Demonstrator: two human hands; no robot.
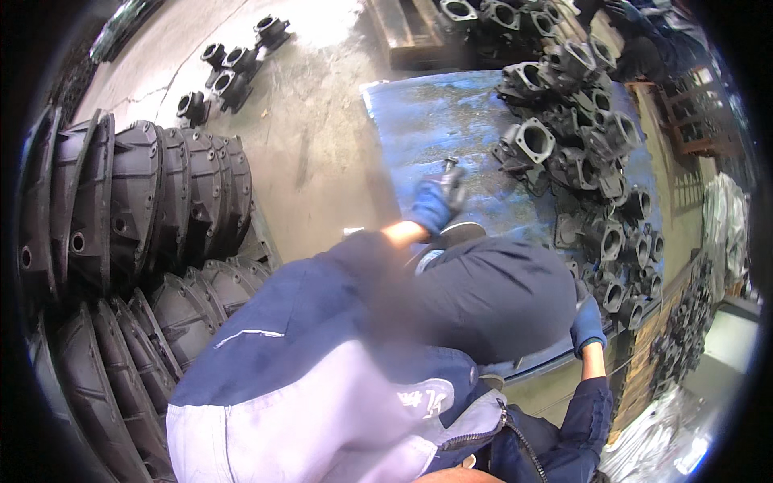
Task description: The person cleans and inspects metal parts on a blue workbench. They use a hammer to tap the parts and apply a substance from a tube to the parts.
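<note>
My left hand (435, 201), in a blue and dark-grey glove, is closed over the blue scuffed sheet, left of a pile of dark metal castings. A small dark piece with a roundish metallic end (450, 163) sticks up from its fingers; motion blur hides its kind. My right hand (589, 324), in a similar glove, is beside my bent knee at the pile's near end. Its fingers are mostly hidden, so I cannot tell whether it grips anything. The flanged pipe-like castings (534, 141) lie heaped along the right of the blue sheet (435, 105).
Large ribbed dark housings (133, 205) stand stacked in rows at the left. Several small castings (233, 72) sit on the concrete floor (314, 105) at the far left. A wooden pallet (415, 36) is at the back. Plastic wrapping (725, 229) hangs at the right.
</note>
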